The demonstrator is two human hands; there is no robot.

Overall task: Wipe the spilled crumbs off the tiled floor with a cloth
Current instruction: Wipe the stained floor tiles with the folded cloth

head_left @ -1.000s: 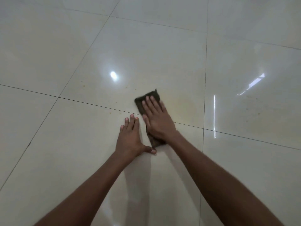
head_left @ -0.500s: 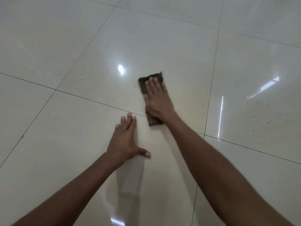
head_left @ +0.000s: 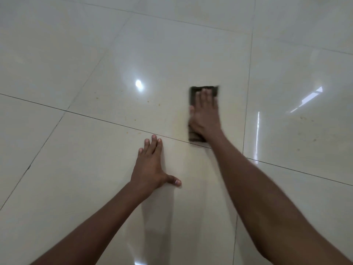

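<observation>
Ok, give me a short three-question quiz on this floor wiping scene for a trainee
1. True or false: the right hand lies flat on the folded dark brown cloth.
2. Which hand rests bare on the glossy cream tiled floor? A) left B) right
3. Fill in: small orange-brown crumbs lie to the ___ of the cloth.

Key: 1 true. 2 A, the left hand. 3 left.

glossy cream floor tiles (head_left: 172,54), dark grout lines, light reflections
</observation>
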